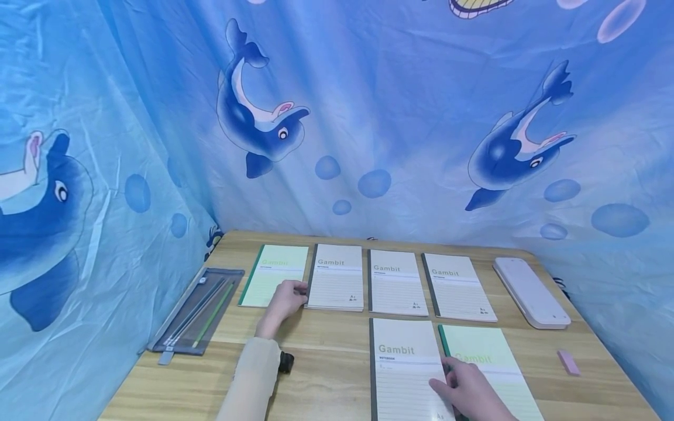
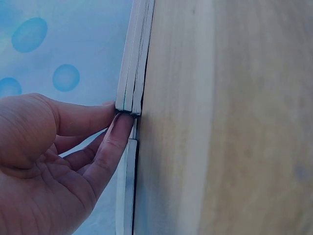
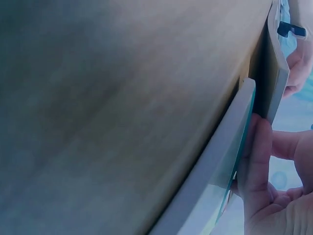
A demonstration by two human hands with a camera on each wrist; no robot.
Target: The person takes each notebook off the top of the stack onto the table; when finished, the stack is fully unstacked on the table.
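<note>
In the head view my left hand (image 1: 286,301) is at the left edge of a white Gambit notebook (image 1: 337,280), second from the left in the back row. The left wrist view shows thumb and fingertip pinching the dark spine end of this notebook pile (image 2: 131,73). Nearer the front, my right hand (image 1: 466,386) holds the right edge of another white notebook (image 1: 405,368) with a dark spine. Thumb above and fingers below, it keeps that edge raised off the table in the right wrist view. A green-spined notebook (image 1: 495,351) lies beside it, partly behind the right hand.
The back row also holds a green notebook (image 1: 276,272) and two white notebooks (image 1: 397,280) (image 1: 460,286). A mesh pencil pouch (image 1: 195,313) lies at left. A white case (image 1: 532,292) and a pink eraser (image 1: 568,362) lie at right. A blue dolphin curtain (image 1: 389,117) borders the wooden table (image 1: 326,374).
</note>
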